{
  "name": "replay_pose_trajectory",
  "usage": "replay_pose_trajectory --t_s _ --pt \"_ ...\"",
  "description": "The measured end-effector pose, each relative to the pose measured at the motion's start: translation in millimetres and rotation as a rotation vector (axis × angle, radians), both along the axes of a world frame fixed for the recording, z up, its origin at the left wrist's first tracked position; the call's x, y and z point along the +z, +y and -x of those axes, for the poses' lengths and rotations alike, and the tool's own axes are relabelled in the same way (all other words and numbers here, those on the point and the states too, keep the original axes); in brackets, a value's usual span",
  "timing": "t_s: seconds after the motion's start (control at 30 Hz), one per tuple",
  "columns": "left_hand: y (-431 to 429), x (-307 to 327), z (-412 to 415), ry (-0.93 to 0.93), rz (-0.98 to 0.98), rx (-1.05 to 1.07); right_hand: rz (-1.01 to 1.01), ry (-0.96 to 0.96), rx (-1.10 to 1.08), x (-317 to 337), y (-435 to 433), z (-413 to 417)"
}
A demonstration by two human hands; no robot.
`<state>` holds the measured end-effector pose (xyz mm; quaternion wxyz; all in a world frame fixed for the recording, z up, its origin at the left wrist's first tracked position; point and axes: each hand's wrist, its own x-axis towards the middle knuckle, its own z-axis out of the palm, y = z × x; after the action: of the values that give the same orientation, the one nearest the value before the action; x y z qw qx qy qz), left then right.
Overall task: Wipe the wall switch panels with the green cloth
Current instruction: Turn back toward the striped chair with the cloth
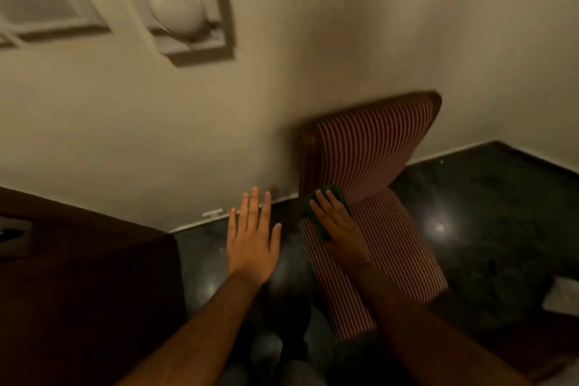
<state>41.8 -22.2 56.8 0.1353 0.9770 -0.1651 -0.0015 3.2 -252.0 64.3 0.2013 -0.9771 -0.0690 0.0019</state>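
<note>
A green cloth [336, 194] lies under my right hand [336, 224] on the seat of a red-and-white striped chair, only its dark edges showing past my fingers. My left hand [252, 235] hangs flat in the air to the left of the chair, fingers spread and holding nothing. High on the wall at the upper left is a white switch panel [200, 50] with a round knob [177, 11], blurred by motion. A second white panel [44, 9] sits at the far left edge.
The striped chair [369, 147] stands against the cream wall on a dark glossy floor [488, 213]. A dark brown piece of furniture [87, 285] fills the lower left. Something white [562, 296] lies on the floor at the right edge.
</note>
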Motion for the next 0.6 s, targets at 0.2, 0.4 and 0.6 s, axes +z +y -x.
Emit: replay_pose_trajectory --t_s 0.2,0.4,0.6 --pt "-47.6 -74.0 37.6 0.142 -0.076 -0.009 0.056 0.341 -0.098 -94.9 -46.1 26.5" --pt "-55.1 -132.3 68.5 0.133 -0.143 -0.015 0.104 0.544 -0.180 -170.9 -72.8 33.0" --pt "-44.3 -158.5 82.2 0.221 -0.200 -0.027 0.132 0.645 -0.045 -226.5 -76.3 39.3"
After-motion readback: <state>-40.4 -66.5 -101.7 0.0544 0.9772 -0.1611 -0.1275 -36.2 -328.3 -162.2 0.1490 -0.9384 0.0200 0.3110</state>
